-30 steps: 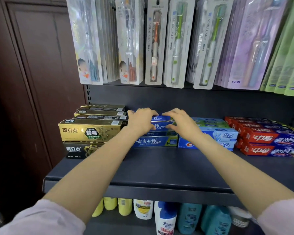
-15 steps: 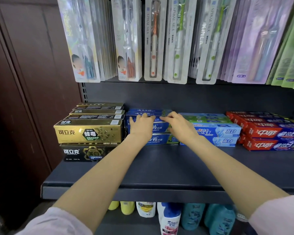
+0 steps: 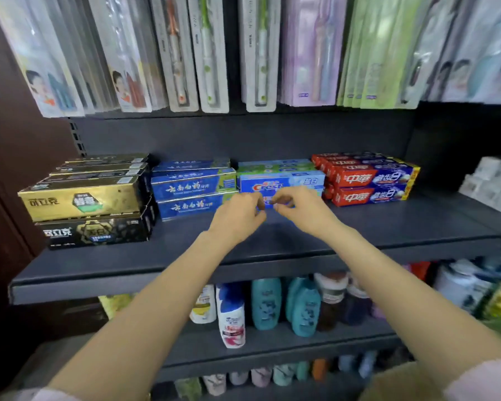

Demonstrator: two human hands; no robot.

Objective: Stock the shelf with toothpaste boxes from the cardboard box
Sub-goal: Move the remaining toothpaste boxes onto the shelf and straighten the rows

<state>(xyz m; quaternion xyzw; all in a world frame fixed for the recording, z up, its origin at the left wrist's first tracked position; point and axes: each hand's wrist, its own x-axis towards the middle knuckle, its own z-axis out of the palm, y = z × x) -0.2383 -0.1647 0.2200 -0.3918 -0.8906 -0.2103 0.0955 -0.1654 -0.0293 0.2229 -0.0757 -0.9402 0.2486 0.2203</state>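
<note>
Hands over the dark shelf, both mine, empty. Left hand hangs just in front of the toothpaste rows, fingers loosely curled, grip holding nothing. Right hand is beside it, fingertips nearly meeting the left's, also loosely curled, nothing in the grip. I can't tell if either fingertip touches a box; blur there.

Toothpaste boxes sit at the back of the shelf in four groups. Gold and black boxes far left, stacked. Dark blue boxes next, two high at the front, rows behind. Light blue boxes just right of those, directly behind my fingers. Red boxes at the right end, stacked two high.

Toothbrush packs hang above. Shampoo bottles stand on the shelf below. A bit of brown cardboard shows at the bottom right corner, blurred.
</note>
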